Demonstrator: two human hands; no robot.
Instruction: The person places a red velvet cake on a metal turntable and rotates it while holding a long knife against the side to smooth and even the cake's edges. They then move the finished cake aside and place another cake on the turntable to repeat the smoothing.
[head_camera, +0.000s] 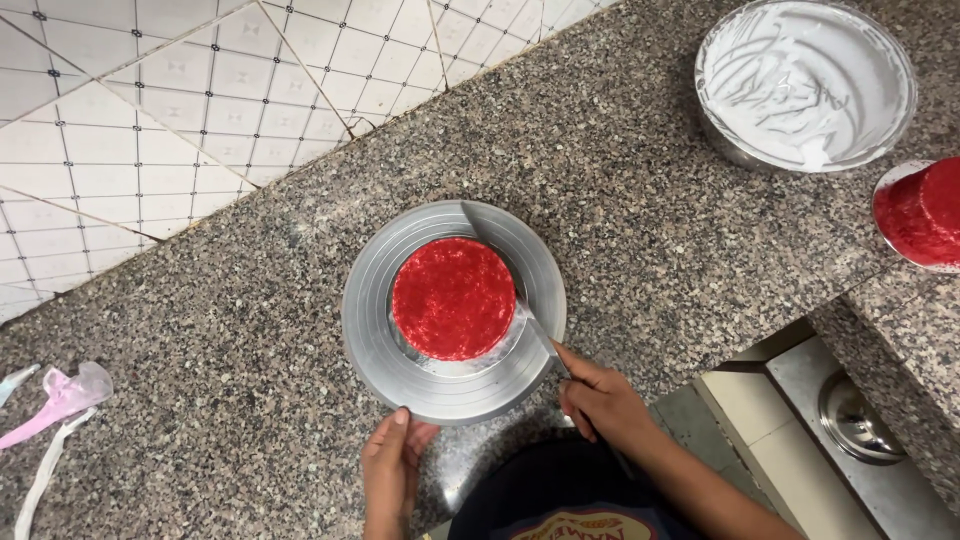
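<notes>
1. Here, a round red cake (453, 298) sits in the middle of a silver turntable (380, 340) on a speckled stone counter (620, 190).
2. The right hand (600, 398) is closed around the handle of a long flat knife (492, 240) — its fingers are wrapped tight.
3. The knife blade lies along the right side of the cake, touching its edge, and the tip points away toward the far rim of the turntable.
4. The left hand (390, 462) touches the near rim of the turntable; its thumb rests on top, and the fingers are loosely curled, not gripping hard.
5. Far off at the top right stands a metal bowl (806, 82) of white cream.
6. Beside it — at the right edge — is another red cake piece (925, 212).
7. At the far left lies a pink piping bag (62, 398).
</notes>
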